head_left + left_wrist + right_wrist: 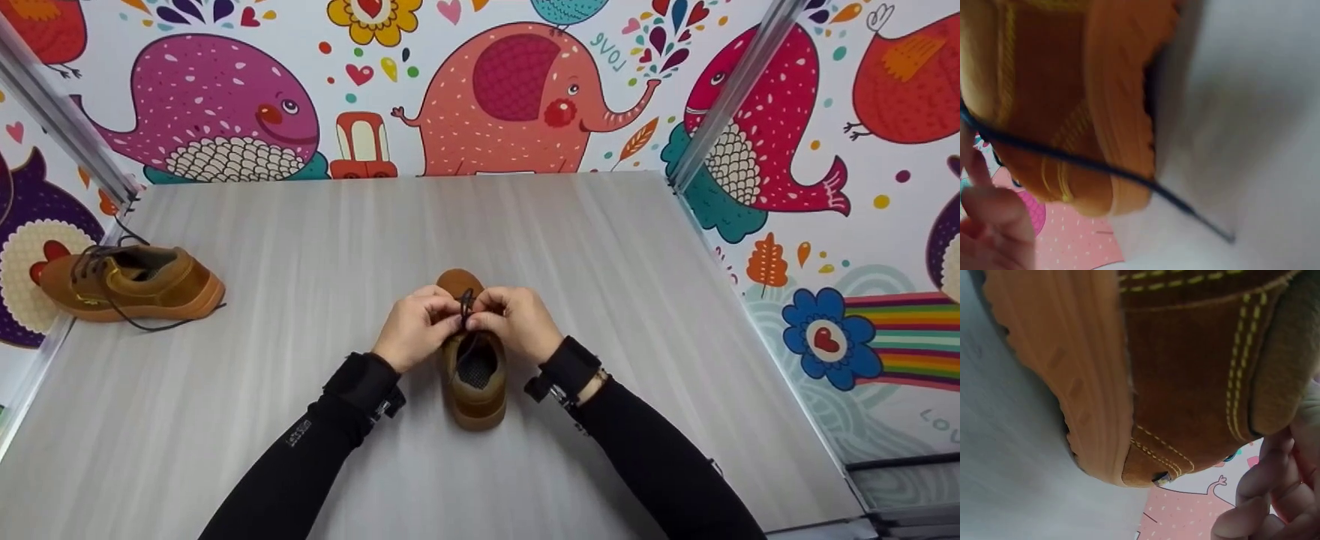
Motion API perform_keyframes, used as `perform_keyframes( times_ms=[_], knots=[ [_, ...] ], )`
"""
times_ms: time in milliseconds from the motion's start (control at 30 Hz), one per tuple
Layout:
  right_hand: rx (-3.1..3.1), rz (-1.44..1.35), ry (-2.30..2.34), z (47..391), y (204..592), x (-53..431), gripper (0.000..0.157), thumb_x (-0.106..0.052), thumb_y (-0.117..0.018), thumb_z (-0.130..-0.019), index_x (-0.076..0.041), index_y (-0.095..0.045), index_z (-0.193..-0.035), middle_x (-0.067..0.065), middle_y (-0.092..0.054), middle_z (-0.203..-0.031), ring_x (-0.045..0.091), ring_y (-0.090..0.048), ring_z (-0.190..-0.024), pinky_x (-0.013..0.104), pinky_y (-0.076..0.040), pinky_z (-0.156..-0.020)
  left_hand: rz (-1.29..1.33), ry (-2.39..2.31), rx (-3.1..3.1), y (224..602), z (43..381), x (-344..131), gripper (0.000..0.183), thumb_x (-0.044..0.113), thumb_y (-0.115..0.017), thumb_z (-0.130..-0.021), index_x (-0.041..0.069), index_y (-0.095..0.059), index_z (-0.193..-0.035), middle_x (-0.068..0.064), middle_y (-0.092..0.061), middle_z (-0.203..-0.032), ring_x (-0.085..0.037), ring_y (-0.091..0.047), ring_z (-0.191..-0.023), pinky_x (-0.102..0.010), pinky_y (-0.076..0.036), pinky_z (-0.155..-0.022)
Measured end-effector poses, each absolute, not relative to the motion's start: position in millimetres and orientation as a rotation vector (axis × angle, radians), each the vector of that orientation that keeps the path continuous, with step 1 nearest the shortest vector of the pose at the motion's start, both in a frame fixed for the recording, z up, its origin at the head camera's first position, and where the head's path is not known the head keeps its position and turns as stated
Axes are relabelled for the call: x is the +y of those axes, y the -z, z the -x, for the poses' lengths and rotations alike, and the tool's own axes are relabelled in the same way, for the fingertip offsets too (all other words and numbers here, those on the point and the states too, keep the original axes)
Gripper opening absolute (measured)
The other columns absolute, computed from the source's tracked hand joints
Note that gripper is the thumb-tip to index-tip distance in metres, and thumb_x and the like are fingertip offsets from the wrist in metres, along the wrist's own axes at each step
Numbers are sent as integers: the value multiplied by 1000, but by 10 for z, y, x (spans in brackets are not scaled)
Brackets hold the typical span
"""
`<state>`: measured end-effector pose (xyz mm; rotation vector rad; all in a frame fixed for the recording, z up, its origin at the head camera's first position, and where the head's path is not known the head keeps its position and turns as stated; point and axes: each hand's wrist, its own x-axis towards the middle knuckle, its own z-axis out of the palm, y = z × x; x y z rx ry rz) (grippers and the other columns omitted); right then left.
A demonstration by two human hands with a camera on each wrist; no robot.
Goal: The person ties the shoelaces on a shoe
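A brown shoe (477,411) with an orange-tan sole stands upright on the table, its toe pointing away from me. My left hand (417,327) pinches the dark shoelace (466,301) over the shoe's tongue from the left. From the right, my right hand (523,324) also pinches the lace, fingertips close to the left ones. In the left wrist view a loose lace end (1100,166) hangs across the stitched side of the shoe and out past the sole. The right wrist view shows the other side of the shoe (1185,377), beside curled fingers. The knot area is partly hidden by fingertips.
A second brown shoe (196,276) stands at the table's left edge, toe to the left, its dark laces trailing loose. The pale wood-grain table (360,240) is bounded by cartoon-printed panels (495,97) at the back and sides, with metal posts (731,97) in the corners.
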<state>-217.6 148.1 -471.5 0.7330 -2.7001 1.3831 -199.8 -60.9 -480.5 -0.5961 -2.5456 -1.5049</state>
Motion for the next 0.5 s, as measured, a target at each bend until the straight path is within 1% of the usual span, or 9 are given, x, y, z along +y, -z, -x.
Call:
perform_keyframes(
  times_ms=[67,133,200,267,333,400,500],
  knots=[
    [-2715,-732,-1397,2192,4705,1504,18,-21,-87,-89,-7,-76,-89,6,-76,-87,7,-61,-74,20,-48,-66,660,1489,-2524,4800,2009,-617,7,2,-77,-94,2,-81,-99,-12,-72,-103,-24,-68,-94,-28,-55,-82],
    [-2730,-750,-1421,2209,4696,1533,20,-22,-86,-90,-6,-76,-93,7,-76,-89,6,-60,-75,19,-48,-67,693,1477,-2523,4799,2018,-608,7,3,-74,-94,3,-80,-98,-12,-71,-104,-24,-67,-93,-28,-54,-82],
    [-2716,-806,-1475,2219,4676,1568,24,-20,-84,-92,-3,-75,-105,10,-76,-95,7,-61,-77,19,-49,-69,685,1477,-2549,4800,2019,-590,7,5,-73,-95,3,-79,-97,-12,-70,-105,-22,-66,-92,-27,-53,-82],
    [-2668,-886,-1549,2228,4644,1594,35,-17,-81,-93,1,-72,-122,14,-75,-104,10,-64,-80,19,-52,-71,668,1479,-2583,4803,2015,-570,8,7,-71,-96,3,-78,-98,-11,-69,-105,-21,-65,-93,-27,-53,-82],
    [-2590,-948,-1610,2235,4599,1605,43,-15,-79,-94,2,-68,-132,18,-74,-111,13,-65,-81,20,-53,-72,663,1453,-2595,4803,2010,-552,9,7,-70,-96,2,-78,-98,-12,-69,-106,-21,-65,-93,-28,-53,-83],
    [-2511,-957,-1642,2246,4563,1602,40,-14,-78,-95,4,-70,-130,20,-75,-112,15,-67,-82,21,-54,-73,669,1424,-2581,4810,2006,-544,10,7,-69,-95,2,-77,-98,-12,-69,-105,-23,-65,-92,-29,-53,-83],
    [-2486,-844,-1627,2270,4581,1624,24,-13,-77,-96,3,-79,-114,19,-80,-104,10,-70,-81,20,-56,-74,656,1414,-2543,4845,1996,-570,9,6,-69,-93,3,-76,-97,-12,-69,-102,-23,-65,-89,-27,-51,-80]
  ],
)
